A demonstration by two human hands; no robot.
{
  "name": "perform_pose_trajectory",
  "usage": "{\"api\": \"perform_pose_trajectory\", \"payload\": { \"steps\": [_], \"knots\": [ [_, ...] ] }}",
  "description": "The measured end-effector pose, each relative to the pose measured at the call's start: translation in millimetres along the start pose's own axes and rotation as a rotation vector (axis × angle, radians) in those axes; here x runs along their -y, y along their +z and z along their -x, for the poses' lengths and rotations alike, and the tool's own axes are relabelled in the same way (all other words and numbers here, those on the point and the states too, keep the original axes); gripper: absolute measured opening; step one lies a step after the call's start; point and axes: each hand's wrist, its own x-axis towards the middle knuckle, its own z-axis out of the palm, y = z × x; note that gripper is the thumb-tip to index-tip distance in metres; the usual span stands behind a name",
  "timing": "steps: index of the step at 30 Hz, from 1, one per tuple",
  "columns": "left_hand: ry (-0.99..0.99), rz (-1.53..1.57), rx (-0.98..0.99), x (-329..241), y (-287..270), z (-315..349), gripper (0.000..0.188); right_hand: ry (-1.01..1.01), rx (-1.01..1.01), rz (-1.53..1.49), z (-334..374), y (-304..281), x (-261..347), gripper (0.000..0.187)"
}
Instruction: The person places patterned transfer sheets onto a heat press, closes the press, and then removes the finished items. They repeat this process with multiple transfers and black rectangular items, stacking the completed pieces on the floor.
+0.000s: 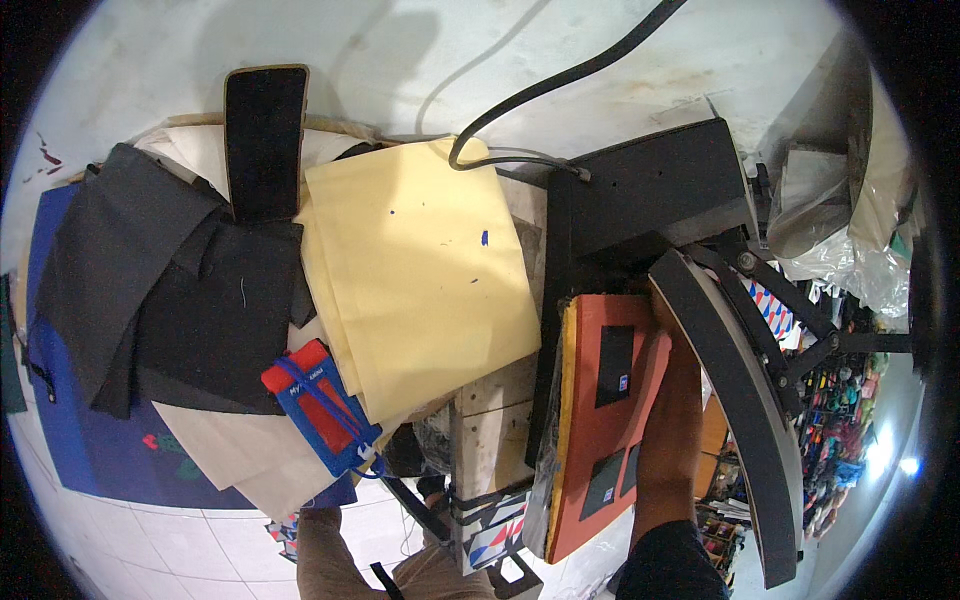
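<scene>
Head view: the black rectangular patches (pixel 615 366) are best left undisturbed on the flat orange-red rectangular pad (pixel 598 430) by the right hand (pixel 680 340), whose grip cannot be told.

Bench (pixel 492 440) bearing yellow cloth (pixel 430 280), black cloth (pixel 205 340), grey cloth (pixel 110 260), beige cloth (pixel 222 440), blue cloth (pixel 105 450) lying lowest. Orange press bed (pixel 590 428) carrying black patches (pixel 612 362) lying flat.

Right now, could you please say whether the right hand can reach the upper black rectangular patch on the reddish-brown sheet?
Probably yes: the right hand is at the right edge of the reddish-brown sheet, and nothing covers the upper black rectangular patch; the curved black-edged plate stands clear to the right.
</scene>
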Motion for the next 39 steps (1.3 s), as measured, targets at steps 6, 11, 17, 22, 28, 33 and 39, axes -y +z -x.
{"api": "perform_pose_trajectory", "payload": {
  "steps": [6,11,17,22,28,33,39],
  "knots": [
    [-0.004,0.011,0.004,1.1,2.8,-3.0,0.030,0.004,-0.006,-0.002,-0.2,-0.2,-4.1,0.045],
    [-0.001,0.024,0.006,7.4,4.9,-6.5,0.030,0.004,-0.010,-0.007,-0.6,-4.6,-6.8,0.045],
    [0.003,0.044,0.003,12.0,7.3,-6.1,0.030,-0.001,-0.010,-0.010,-0.2,-8.5,-8.1,0.045],
    [0.000,0.052,0.008,9.8,10.2,-0.2,0.030,0.002,-0.014,-0.001,1.1,-14.9,-12.8,0.045],
    [0.004,0.073,0.005,16.2,12.8,2.6,0.030,-0.013,-0.020,-0.004,3.6,-18.1,-14.6,0.045],
    [0.000,0.093,0.006,29.3,12.2,10.1,0.030,-0.029,-0.014,0.011,8.9,-20.6,-16.9,0.045],
    [0.014,0.154,0.015,69.7,3.8,28.7,0.030,-0.095,0.002,0.027,16.4,-27.0,-12.6,0.045]
  ]
}}
